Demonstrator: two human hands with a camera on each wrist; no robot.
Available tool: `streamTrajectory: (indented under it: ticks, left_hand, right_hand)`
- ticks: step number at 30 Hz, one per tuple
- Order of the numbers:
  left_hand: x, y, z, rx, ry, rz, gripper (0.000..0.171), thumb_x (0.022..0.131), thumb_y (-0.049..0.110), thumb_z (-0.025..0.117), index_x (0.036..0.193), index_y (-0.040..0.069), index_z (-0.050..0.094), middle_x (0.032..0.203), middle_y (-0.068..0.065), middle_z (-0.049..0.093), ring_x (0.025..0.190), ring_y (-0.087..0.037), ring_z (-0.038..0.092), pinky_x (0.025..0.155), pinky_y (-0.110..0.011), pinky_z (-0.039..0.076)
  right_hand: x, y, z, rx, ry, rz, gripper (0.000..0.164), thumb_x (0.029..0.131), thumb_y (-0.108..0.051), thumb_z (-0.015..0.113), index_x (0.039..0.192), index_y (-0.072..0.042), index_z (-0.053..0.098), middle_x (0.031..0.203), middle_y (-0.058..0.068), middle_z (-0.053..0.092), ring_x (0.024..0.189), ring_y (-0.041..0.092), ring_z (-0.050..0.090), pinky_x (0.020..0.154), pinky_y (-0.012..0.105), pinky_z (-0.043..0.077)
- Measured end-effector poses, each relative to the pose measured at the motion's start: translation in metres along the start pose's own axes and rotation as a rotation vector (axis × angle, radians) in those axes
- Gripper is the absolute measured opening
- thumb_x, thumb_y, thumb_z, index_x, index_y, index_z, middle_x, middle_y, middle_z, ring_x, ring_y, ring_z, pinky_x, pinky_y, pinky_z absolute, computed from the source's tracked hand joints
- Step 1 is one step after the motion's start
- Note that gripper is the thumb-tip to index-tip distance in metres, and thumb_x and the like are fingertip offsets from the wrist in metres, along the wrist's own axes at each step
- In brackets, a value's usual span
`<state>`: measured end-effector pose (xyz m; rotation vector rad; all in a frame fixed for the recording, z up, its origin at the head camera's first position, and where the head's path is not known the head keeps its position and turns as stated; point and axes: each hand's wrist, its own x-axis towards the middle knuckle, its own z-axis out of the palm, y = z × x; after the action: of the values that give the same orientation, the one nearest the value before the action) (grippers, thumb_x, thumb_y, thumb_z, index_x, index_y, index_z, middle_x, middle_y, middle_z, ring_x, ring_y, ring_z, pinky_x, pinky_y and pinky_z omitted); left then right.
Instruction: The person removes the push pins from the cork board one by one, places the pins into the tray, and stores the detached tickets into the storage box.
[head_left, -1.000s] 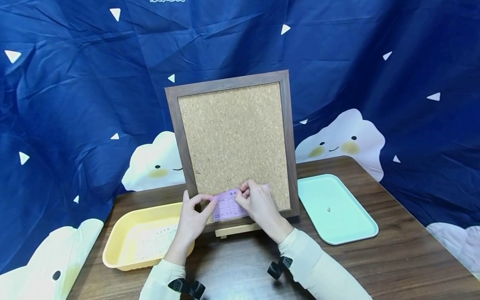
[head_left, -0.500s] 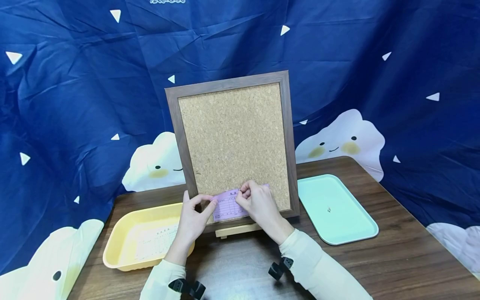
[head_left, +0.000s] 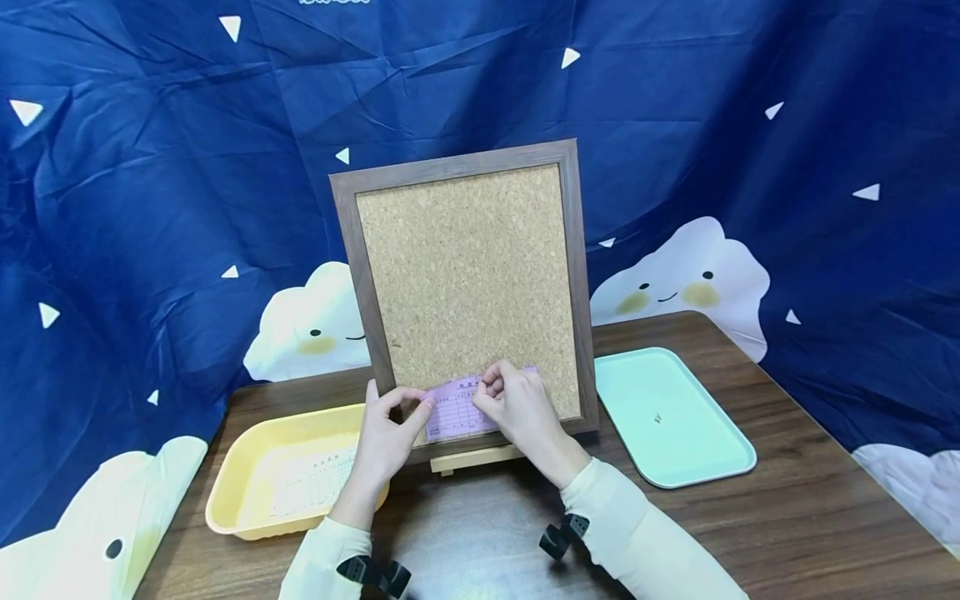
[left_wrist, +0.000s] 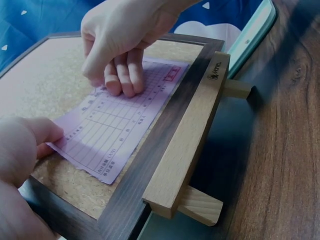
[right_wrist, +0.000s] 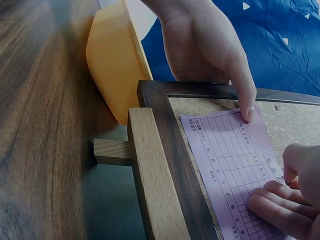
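A framed cork board (head_left: pixel 465 267) leans on a small wooden stand (left_wrist: pixel 187 137). Low on the cork lies a purple receipt slip (head_left: pixel 453 417) with a printed grid and a red stamp box. At the slip's left upper corner, my left hand (head_left: pixel 386 433) pinches the paper between thumb and index finger, thumb on the printed face. My right hand (head_left: pixel 521 412) pinches a small dark-tipped pin (right_wrist: pixel 287 183) at the slip's top edge. Most of the pin is hidden by the fingertips. The other right fingers rest on the paper and cover part of its grid.
To the left stands a yellow tray (head_left: pixel 247 442) holding white printed paper (head_left: pixel 315 483). A mint-green tray (head_left: pixel 697 425) with a few tiny pieces (head_left: pixel 657 418) lies on the right of the wooden table (head_left: pixel 810 492). Behind hangs a blue cloth (head_left: pixel 465 75) with clouds.
The right hand shifts very slightly to the right along the slip's top edge, still pinching. The left hand, the board and both trays stay in place.
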<state>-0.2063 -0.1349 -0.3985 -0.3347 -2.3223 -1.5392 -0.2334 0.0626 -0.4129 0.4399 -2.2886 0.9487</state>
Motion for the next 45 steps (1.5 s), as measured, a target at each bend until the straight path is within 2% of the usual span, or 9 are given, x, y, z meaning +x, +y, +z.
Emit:
streamTrajectory:
  ticks: [7,9,17,22,26,29,34,38,45]
  left_hand:
    - [0.006,-0.033,0.006,-0.004,0.018,-0.001,0.005,0.084,0.017,0.074,0.088,0.015,0.073,0.117,-0.013,0.043,0.113,-0.023,0.039,0.099,-0.041,0.030]
    - [0.006,-0.036,0.006,-0.004,0.023,-0.010,0.005,0.084,0.021,0.074,0.088,0.019,0.073,0.119,-0.008,0.042,0.115,-0.020,0.039,0.102,-0.040,0.029]
    - [0.003,-0.035,0.008,-0.045,0.055,-0.078,0.005,0.083,0.025,0.075,0.085,0.023,0.072,0.118,-0.001,0.040,0.109,-0.015,0.042,0.093,-0.034,0.035]
    - [0.005,-0.037,0.005,-0.042,0.080,-0.030,0.005,0.083,0.025,0.075,0.085,0.021,0.072,0.125,-0.005,0.036,0.111,-0.019,0.042,0.093,-0.037,0.035]
    - [0.006,-0.038,0.002,-0.008,0.112,0.016,0.005,0.084,0.024,0.074,0.085,0.019,0.072,0.132,-0.008,0.031,0.119,-0.023,0.034,0.099,-0.041,0.028]
    - [0.005,-0.038,0.001,0.029,0.145,0.018,0.006,0.083,0.024,0.074,0.085,0.019,0.072,0.134,-0.007,0.027,0.120,-0.022,0.026,0.099,-0.041,0.024]
    - [0.004,-0.037,-0.001,0.064,0.192,0.035,0.010,0.082,0.025,0.075,0.084,0.016,0.073,0.135,-0.008,0.027,0.118,-0.023,0.024,0.095,-0.041,0.023]
    - [0.005,-0.037,-0.004,0.063,0.192,0.037,0.009,0.081,0.025,0.075,0.084,0.017,0.073,0.134,-0.007,0.028,0.117,-0.024,0.024,0.094,-0.041,0.024]
    - [0.004,-0.037,-0.008,0.017,0.195,0.040,0.004,0.082,0.018,0.075,0.084,0.016,0.073,0.130,-0.009,0.031,0.113,-0.022,0.026,0.090,-0.034,0.026]
  right_hand:
    - [-0.001,0.000,-0.002,0.040,-0.012,0.016,0.009,0.075,-0.006,0.067,0.079,-0.012,0.062,0.066,-0.007,0.062,0.058,-0.001,0.057,0.055,0.017,0.048]
    - [-0.002,0.001,-0.002,0.041,-0.011,0.017,0.009,0.074,-0.006,0.067,0.079,-0.012,0.062,0.067,-0.007,0.062,0.058,-0.001,0.057,0.055,0.017,0.048]
    - [-0.002,0.002,-0.004,0.070,-0.015,0.019,0.009,0.074,-0.007,0.068,0.078,-0.013,0.062,0.066,-0.008,0.062,0.058,-0.001,0.056,0.055,0.016,0.048]
    - [-0.001,0.002,-0.005,0.099,-0.017,0.000,0.010,0.074,-0.005,0.067,0.078,-0.013,0.062,0.066,-0.007,0.062,0.058,0.000,0.057,0.055,0.015,0.048]
    - [-0.001,0.003,-0.006,0.119,-0.013,-0.026,0.009,0.075,-0.005,0.066,0.078,-0.012,0.063,0.067,-0.005,0.064,0.059,0.001,0.058,0.056,0.014,0.049]
    - [-0.001,0.004,-0.007,0.135,-0.019,-0.034,0.005,0.075,-0.006,0.064,0.078,-0.010,0.063,0.068,-0.005,0.064,0.060,0.001,0.059,0.057,0.013,0.049]
    - [-0.002,0.006,-0.009,0.160,-0.027,-0.040,0.003,0.077,-0.008,0.062,0.078,-0.006,0.063,0.069,-0.003,0.064,0.061,0.003,0.060,0.057,0.014,0.050]
    - [-0.002,0.007,-0.010,0.178,-0.018,-0.048,0.003,0.076,-0.004,0.063,0.078,-0.007,0.063,0.069,-0.002,0.064,0.061,0.004,0.061,0.056,0.016,0.051]
    - [-0.003,0.010,-0.015,0.192,-0.032,-0.037,0.003,0.079,-0.006,0.060,0.079,-0.008,0.063,0.070,-0.002,0.064,0.062,0.004,0.061,0.056,0.016,0.051]
